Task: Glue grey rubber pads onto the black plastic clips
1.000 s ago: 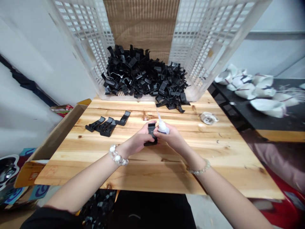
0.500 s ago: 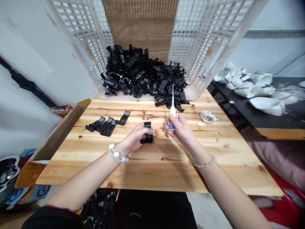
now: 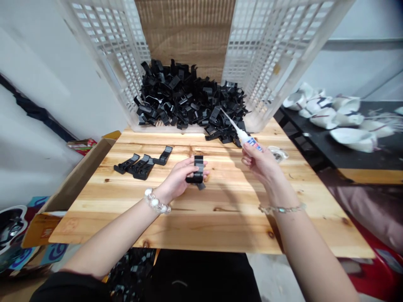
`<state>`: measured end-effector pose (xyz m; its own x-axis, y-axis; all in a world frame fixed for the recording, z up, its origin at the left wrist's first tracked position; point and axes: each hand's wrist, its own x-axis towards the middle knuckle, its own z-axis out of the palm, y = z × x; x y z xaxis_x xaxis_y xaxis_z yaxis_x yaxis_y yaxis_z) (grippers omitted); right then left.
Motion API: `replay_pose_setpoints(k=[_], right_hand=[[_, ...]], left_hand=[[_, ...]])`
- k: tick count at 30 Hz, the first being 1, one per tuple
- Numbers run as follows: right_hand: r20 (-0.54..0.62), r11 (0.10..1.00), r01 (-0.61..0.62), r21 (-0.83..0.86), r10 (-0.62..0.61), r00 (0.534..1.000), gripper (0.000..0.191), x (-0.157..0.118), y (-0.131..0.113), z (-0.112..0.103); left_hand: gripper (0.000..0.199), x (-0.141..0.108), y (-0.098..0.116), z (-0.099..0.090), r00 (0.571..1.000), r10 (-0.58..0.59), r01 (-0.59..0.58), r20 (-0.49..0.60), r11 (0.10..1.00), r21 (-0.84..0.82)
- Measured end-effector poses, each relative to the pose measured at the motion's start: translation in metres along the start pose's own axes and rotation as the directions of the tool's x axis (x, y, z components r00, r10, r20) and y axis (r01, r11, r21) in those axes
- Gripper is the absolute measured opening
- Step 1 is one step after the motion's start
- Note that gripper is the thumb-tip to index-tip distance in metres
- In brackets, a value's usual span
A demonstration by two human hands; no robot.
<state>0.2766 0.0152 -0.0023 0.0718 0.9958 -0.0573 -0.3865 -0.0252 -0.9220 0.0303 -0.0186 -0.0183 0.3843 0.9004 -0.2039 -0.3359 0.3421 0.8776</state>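
Note:
Just above the middle of the wooden table [image 3: 201, 226], my left hand [image 3: 181, 178] is closed round a black plastic clip [image 3: 198, 167], its curved end facing up. Some fingertips show past the clip's far side. In my right hand [image 3: 260, 163] is a small glue bottle [image 3: 252, 143] with a blue and red label. Its long thin white nozzle points up and to the left, toward the heap of black clips [image 3: 189, 96]. A gap separates the bottle from the held clip. Several more black clips [image 3: 143, 166] lie on the table, left of my left hand.
A white lattice basket [image 3: 134, 119] on its side holds the heap, some of which spills onto the table. Behind my right hand lies a clear tape roll [image 3: 278, 154], partly covered. White bowl-shaped pieces [image 3: 355, 138] sit on a dark table at right. An open cardboard box [image 3: 75, 176] stands at left.
My right hand has moved right, away from the clip, and the bottle has tipped from upright to leaning left. My left hand has shifted slightly and turned the clip a little.

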Motion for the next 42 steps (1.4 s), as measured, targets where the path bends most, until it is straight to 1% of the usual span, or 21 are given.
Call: replay_pose_setpoints(k=[3, 5, 8, 10, 13, 15, 17, 20, 23, 29, 34, 37, 39, 42], right_hand=[[0.028, 1.000, -0.005, 0.017, 0.004, 1.000, 0.036, -0.001, -0.004, 0.002], [0.032, 0.998, -0.013, 0.057, 0.011, 0.999, 0.034, -0.002, -0.004, 0.003], [-0.028, 0.987, -0.008, 0.164, 0.013, 1.000, 0.036, -0.001, -0.002, 0.003], [-0.072, 0.972, -0.029, 0.232, 0.047, 0.996, 0.039, 0.001, -0.001, 0.001], [-0.119, 0.960, -0.033, 0.276, 0.068, 0.991, 0.034, 0.004, 0.001, -0.002], [-0.152, 0.969, 0.024, 0.247, 0.014, 0.988, 0.029, 0.004, 0.002, -0.002], [-0.173, 0.979, 0.100, 0.175, -0.069, 0.982, 0.029, 0.003, 0.003, -0.001], [-0.152, 0.984, 0.157, 0.080, -0.143, 0.978, 0.031, 0.000, 0.005, 0.002], [-0.132, 0.986, 0.164, 0.035, -0.158, 0.979, 0.025, -0.003, 0.005, 0.005], [-0.150, 0.984, 0.179, -0.019, -0.180, 0.972, 0.019, -0.005, 0.003, 0.009], [-0.151, 0.983, 0.181, -0.031, -0.184, 0.971, 0.017, -0.007, 0.001, 0.011], [-0.157, 0.980, 0.192, -0.046, -0.197, 0.968, 0.016, -0.008, 0.000, 0.012], [-0.159, 0.978, 0.200, -0.055, -0.206, 0.966, 0.016, -0.009, 0.000, 0.012], [-0.152, 0.978, 0.203, -0.056, -0.209, 0.966, 0.019, -0.009, 0.000, 0.012]], left_hand=[[0.038, -0.003, 0.002, 0.004, 1.000, -0.013, 0.013, -0.018, 1.000, 0.028], [0.039, -0.004, 0.003, 0.006, 1.000, -0.021, 0.022, -0.007, 0.999, 0.050], [0.035, -0.004, 0.001, 0.009, 1.000, -0.014, 0.015, -0.007, 0.994, 0.105], [0.030, -0.004, -0.001, 0.010, 1.000, 0.008, -0.004, -0.019, 0.988, 0.154], [0.026, -0.002, -0.004, 0.011, 0.999, 0.037, -0.037, 0.006, 0.977, 0.208], [0.024, -0.001, -0.006, 0.010, 0.999, 0.046, -0.052, 0.028, 0.972, 0.230], [0.021, -0.001, -0.007, 0.010, 0.998, 0.048, -0.058, 0.046, 0.968, 0.243], [0.020, 0.000, -0.009, 0.009, 0.997, 0.034, -0.048, 0.064, 0.968, 0.245], [0.021, 0.000, -0.009, 0.009, 0.998, 0.014, -0.026, 0.053, 0.970, 0.243], [0.024, 0.001, -0.009, 0.011, 1.000, 0.005, -0.008, 0.012, 0.962, 0.273], [0.025, 0.002, -0.011, 0.009, 1.000, -0.007, 0.006, 0.003, 0.957, 0.290], [0.025, 0.002, -0.012, 0.007, 1.000, -0.011, 0.006, 0.016, 0.953, 0.302], [0.024, 0.001, -0.012, 0.007, 1.000, -0.012, 0.003, 0.028, 0.955, 0.297], [0.024, 0.001, -0.011, 0.009, 1.000, -0.013, 0.007, 0.018, 0.962, 0.272]])
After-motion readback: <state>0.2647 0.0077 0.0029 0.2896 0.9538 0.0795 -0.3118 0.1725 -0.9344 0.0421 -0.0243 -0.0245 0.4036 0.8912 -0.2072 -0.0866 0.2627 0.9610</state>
